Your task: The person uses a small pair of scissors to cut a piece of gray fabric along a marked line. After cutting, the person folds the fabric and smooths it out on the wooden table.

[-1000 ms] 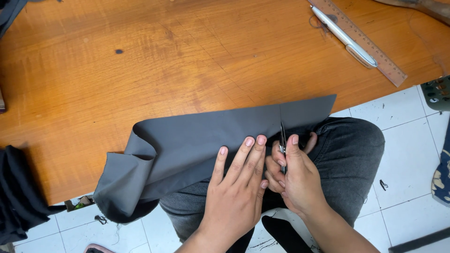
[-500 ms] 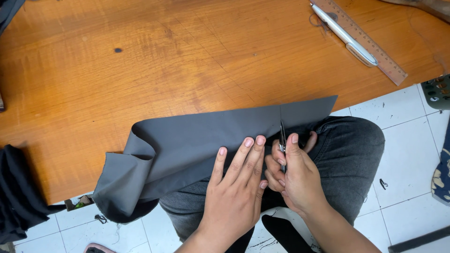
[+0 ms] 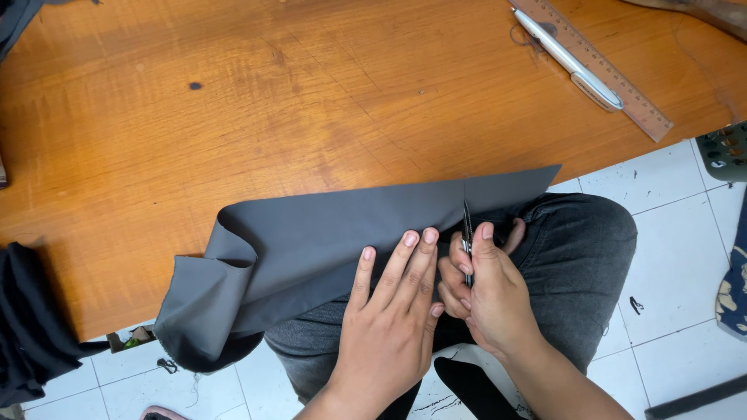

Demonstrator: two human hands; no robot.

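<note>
snipping grey fabric (image 3: pixel 327 241) w/ scissors (image 3: pixel 467 225) gripped in right hand (image 3: pixel 490 299); left hand (image 3: pixel 389 327) fingers flat, spread, pinning cloth. next: prob. steady straight cut.

A wooden desk (image 3: pixel 233 117) fills most of the view. Near its far right corner a ruler (image 3: pixel 603 66) lies slantwise, with a silver pen (image 3: pixel 568 58) resting along it. Black cloth (image 3: pixel 31 327) hangs over the desk's left edge. White floor tiles (image 3: pixel 677 257) show to the right, with a green basket (image 3: pixel 724 152) at the edge.
</note>
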